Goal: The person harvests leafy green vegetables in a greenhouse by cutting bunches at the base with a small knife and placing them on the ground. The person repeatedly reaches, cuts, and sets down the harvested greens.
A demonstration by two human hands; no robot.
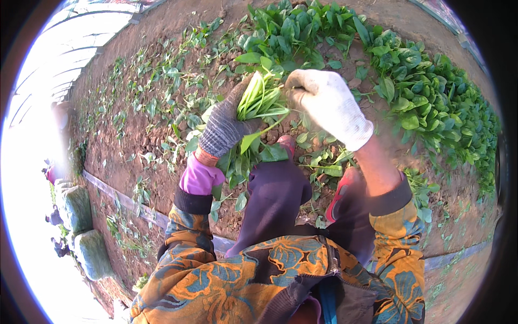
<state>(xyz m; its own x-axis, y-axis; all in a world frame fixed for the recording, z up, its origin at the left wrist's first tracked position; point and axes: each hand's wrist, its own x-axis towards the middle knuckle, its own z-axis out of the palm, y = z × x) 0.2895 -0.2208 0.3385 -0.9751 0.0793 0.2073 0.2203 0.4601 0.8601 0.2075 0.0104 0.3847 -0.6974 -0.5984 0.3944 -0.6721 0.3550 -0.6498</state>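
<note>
My left hand [228, 121], in a grey knitted glove, is closed around a bunch of leafy greens that look like spinach [259, 97]. The pale stems point up and away from me, and the leaves hang below the hand. My right hand [327, 103], in a white glove, is just right of the stem ends with thumb and fingers brought together. Whether something thin is pinched between those fingertips cannot be made out.
Dense rows of growing greens [421, 93] curve along the far and right side. Loose leaves and small plants litter the brown soil [133, 150]. Filled plastic bags [93, 253] stand at the left, near a pale strip [125, 200] across the ground. My red shoes [342, 194] are below my hands.
</note>
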